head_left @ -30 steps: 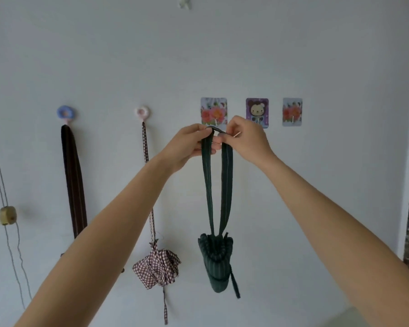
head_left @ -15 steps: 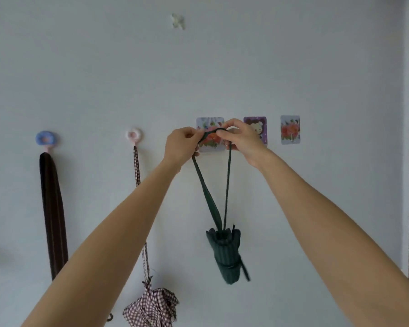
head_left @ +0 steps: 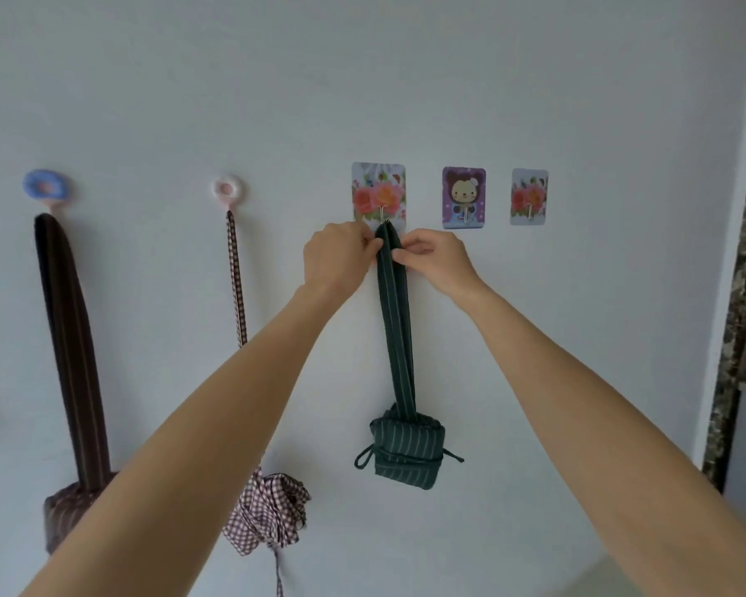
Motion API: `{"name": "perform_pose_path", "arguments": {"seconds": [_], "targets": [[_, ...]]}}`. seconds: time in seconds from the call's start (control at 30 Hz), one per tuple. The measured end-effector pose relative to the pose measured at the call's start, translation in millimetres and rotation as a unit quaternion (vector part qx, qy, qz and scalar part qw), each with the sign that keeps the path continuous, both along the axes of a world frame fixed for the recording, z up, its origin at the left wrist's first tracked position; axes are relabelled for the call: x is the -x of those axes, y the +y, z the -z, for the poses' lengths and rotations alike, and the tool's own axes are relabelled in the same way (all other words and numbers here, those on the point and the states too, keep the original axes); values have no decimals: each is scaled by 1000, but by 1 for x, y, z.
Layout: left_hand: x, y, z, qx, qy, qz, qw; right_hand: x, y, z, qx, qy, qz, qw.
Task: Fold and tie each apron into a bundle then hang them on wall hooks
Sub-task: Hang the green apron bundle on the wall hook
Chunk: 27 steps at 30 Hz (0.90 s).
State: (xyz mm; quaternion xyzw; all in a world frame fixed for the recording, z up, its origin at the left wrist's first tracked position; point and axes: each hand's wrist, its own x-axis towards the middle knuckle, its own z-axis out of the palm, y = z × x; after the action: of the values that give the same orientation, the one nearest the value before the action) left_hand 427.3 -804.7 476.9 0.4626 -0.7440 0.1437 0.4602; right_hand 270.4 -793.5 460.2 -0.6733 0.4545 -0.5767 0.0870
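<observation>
- We see the green striped apron bundle (head_left: 407, 451) hanging against the wall, its strap (head_left: 393, 312) running straight up to the floral hook (head_left: 379, 196).
- Our left hand (head_left: 334, 257) and right hand (head_left: 435, 259), both arms reaching up, pinch the strap just below the hook, one from each side.
- To the left hang a checked bundle (head_left: 268, 512) and a brown bundle (head_left: 67, 508); our left forearm crosses both.
- The green bundle's long axis is vertical.
</observation>
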Motion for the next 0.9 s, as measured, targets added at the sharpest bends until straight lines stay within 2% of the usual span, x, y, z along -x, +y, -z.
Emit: {"name": "perform_pose_path", "arguments": {"seconds": [0.17, 0.27, 0.37, 0.47, 0.53, 0.57, 0.63, 0.7, 0.73, 0.83, 0.9], "targets": [[-15, 20, 62, -117, 64, 86, 987, 10, 37, 57, -52, -23, -24, 998], [-26, 37, 117, -237, 7, 115, 965, 7, 67, 129, -165, 7, -67, 984], [-29, 51, 161, -295, -52, 59, 952, -9, 83, 196, -241, -16, -119, 963], [-25, 59, 180, -350, -37, 54, 935, -23, 97, 224, -208, -107, -137, 963], [-22, 60, 184, -378, 5, 112, 919, -31, 106, 231, -155, -141, -150, 966], [-21, 61, 185, -379, 14, 152, 913, -34, 109, 232, -117, -129, -130, 976], [-18, 60, 185, -349, 16, 212, 913, -36, 109, 233, -26, -39, -8, 999], [-17, 54, 186, -329, 21, 233, 915, -33, 103, 230, 22, 8, 122, 992], [-18, 51, 187, -329, 21, 233, 915, -31, 98, 229, 24, 8, 153, 988], [-17, 34, 192, -344, -12, 230, 910, -21, 75, 231, 20, 70, 176, 982], [-17, 29, 195, -340, -41, 223, 913, -18, 63, 231, -58, 44, 110, 991]]}}
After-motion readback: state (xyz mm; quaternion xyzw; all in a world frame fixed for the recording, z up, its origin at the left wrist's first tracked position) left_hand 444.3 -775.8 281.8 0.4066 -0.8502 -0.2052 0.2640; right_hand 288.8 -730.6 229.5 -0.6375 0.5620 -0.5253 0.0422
